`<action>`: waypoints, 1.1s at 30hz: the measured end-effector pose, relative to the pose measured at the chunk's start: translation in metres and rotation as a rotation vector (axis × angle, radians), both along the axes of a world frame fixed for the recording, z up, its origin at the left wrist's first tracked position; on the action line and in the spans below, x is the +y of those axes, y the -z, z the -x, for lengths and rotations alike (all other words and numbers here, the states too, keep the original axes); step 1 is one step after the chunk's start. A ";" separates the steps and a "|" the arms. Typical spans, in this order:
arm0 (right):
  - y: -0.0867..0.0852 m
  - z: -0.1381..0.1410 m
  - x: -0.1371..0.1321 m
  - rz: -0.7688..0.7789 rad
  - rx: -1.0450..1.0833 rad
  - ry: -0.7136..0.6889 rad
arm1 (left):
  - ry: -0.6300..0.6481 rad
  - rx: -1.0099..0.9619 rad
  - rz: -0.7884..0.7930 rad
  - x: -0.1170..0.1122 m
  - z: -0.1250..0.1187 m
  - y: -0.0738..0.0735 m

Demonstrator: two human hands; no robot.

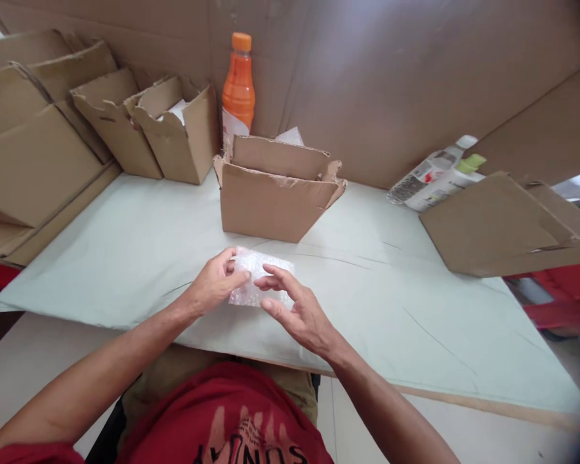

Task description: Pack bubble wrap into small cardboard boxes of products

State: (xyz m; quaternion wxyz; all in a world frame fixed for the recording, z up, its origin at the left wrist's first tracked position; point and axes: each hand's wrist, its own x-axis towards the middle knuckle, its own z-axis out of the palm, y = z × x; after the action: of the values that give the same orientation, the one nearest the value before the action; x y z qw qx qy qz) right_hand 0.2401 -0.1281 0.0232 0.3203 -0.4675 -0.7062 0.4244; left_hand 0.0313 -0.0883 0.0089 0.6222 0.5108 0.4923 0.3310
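Red shirt (227,412) with dark lettering and khaki trousers (167,380) fill the space below the grip, where a person works at a table covered in pale green cloth (362,316). The left hand (220,278) grasps a piece of bubble wrap (249,292) by its left end, thumb on top and fingers at the far edge; whether anything lies inside the wrap cannot be told. Just beside that hold, the right hand (297,312) is parted, thumb and fingers curved around nothing over the other end of the wrap; whether its fingertips touch the plastic is unclear. The wrap lies between the two hands, close to the near side of the table. Straight beyond the grip stands an open-topped cardboard box (265,209), a bottle of orange liquid (238,87) rising behind it. Farther off to the left of the grip, two small cartons (178,142) stand side by side next to larger cardboard boxes (33,158). Well to the right, a clear bottle (428,171) and a white bottle with a green cap (444,188) lean near a tilted carton (493,225). Cardboard panels (367,84) wall in the far side.
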 end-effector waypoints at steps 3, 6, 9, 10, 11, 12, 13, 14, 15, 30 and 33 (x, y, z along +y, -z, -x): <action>0.007 -0.007 0.007 -0.073 -0.065 0.096 | -0.060 0.308 -0.122 0.009 0.013 0.008; 0.025 -0.017 0.016 -0.115 -0.208 0.135 | 0.000 0.668 -0.261 0.017 0.023 0.016; 0.048 -0.021 0.023 -0.148 -0.331 0.100 | 0.087 0.918 -0.315 0.021 0.027 0.021; 0.055 -0.021 0.025 -0.168 -0.348 0.095 | 0.109 0.974 -0.318 0.022 0.028 0.022; 0.060 -0.021 0.025 -0.188 -0.354 0.097 | 0.128 1.017 -0.322 0.022 0.029 0.023; 0.063 -0.021 0.025 -0.206 -0.353 0.097 | 0.135 1.051 -0.336 0.021 0.031 0.023; 0.065 -0.022 0.024 -0.221 -0.349 0.095 | 0.126 1.082 -0.372 0.020 0.032 0.024; 0.065 -0.022 0.023 -0.234 -0.343 0.091 | 0.102 1.109 -0.435 0.018 0.033 0.025; 0.064 -0.022 0.021 -0.247 -0.335 0.089 | 0.071 1.127 -0.523 0.015 0.033 0.026; 0.056 -0.029 0.024 -0.177 -0.194 0.172 | 0.261 0.950 -0.828 0.022 0.034 0.039; 0.050 -0.050 0.023 -0.142 -0.294 0.339 | 0.026 0.905 -0.757 0.021 0.050 0.034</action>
State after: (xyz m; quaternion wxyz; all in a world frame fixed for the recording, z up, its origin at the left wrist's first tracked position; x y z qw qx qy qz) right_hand 0.2901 -0.1054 -0.0269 0.3126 -0.6125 -0.6847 0.2413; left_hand -0.0191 -0.0672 -0.0247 0.1285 0.7937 0.5502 0.2254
